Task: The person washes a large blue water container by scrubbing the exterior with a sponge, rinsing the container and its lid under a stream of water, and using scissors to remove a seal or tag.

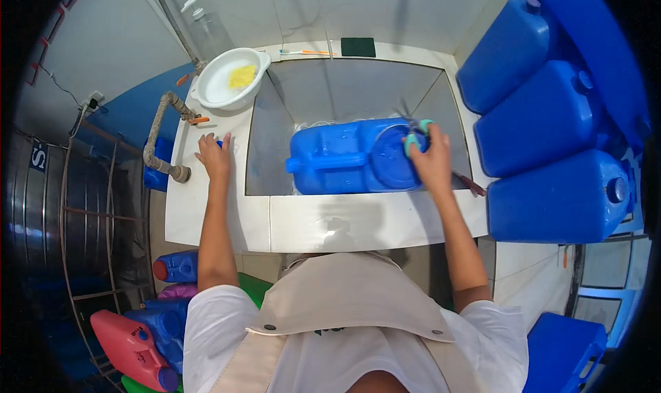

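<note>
My right hand (434, 158) grips scissors (411, 129) with teal handles, over the right end of a blue plastic jug (330, 155). The scissor blades point up toward the sink's far side. Lying on its side, the jug fills much of the tiled sink (356, 88), its large round blue lid (396, 158) facing up under my right hand. My left hand (214, 158) is low over the white tiled counter (222, 217) left of the sink, fingers spread. Partly hidden at its thumb is a small blue piece (220, 143); whether I grip it is unclear.
A white basin (214, 78) holds a yellow sponge (242, 76), near a pump bottle (206, 29) and pipe faucet (155, 129). A toothbrush (304, 52) and green scouring pad (358, 47) lie behind the sink. A dark-red-handled tool (470, 183) rests right; blue jugs (552, 197) line that side.
</note>
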Available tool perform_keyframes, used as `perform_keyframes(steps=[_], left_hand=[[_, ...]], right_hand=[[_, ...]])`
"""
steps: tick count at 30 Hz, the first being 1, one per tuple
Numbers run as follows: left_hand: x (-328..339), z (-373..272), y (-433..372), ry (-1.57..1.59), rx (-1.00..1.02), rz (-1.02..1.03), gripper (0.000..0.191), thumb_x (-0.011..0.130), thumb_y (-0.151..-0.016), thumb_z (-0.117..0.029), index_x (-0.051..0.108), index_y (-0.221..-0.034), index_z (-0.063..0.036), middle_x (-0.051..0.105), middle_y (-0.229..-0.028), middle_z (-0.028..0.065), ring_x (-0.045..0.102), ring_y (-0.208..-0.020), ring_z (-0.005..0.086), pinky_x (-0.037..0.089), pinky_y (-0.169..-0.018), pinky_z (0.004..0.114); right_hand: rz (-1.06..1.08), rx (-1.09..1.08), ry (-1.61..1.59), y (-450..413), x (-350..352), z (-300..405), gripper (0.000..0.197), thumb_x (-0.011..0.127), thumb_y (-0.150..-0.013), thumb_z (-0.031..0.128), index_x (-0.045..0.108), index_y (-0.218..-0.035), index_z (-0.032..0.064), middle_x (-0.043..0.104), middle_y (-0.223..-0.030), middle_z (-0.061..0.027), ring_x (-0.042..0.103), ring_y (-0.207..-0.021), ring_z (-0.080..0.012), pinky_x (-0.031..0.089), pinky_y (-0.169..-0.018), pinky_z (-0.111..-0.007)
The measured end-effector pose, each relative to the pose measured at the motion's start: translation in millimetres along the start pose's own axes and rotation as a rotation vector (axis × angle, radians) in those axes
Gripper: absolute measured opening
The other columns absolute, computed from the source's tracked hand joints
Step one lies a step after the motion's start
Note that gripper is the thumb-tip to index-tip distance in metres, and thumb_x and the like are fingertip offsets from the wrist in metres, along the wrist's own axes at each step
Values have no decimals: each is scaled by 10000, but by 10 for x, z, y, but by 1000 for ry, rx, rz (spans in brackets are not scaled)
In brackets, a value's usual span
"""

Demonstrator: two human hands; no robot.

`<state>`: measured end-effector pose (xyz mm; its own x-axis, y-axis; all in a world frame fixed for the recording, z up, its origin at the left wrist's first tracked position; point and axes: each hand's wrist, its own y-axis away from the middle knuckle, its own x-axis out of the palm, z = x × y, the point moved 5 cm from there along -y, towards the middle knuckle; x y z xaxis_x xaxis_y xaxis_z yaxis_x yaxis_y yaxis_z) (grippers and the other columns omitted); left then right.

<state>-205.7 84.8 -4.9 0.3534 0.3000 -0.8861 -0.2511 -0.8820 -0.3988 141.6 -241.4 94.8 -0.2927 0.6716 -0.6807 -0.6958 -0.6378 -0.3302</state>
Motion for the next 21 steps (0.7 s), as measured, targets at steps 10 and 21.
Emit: perform_keyframes(steps=[10,21], left_hand=[[-169,-2307,799,1235,249,276,262,572,-868,-158,590,-1088,-17,617,-1070,126,567,-1031,234,418,-892,317],[-230,-2128,1438,1798,-542,455,390,508,-892,-67,378,-1243,39,419,-1250,126,418,-1150,202,322,-989,311]], right_hand=[[-109,-80,-692,421,883,370,411,643,-801,208,476,-1125,18,521,-1130,-212,509,-1046,-334,406,-870,-363],[812,-55,-536,-354,1168,725,377,527,-879,397,546,-1030,52,639,-1000,-77,568,-974,-166,411,-867,-294]])
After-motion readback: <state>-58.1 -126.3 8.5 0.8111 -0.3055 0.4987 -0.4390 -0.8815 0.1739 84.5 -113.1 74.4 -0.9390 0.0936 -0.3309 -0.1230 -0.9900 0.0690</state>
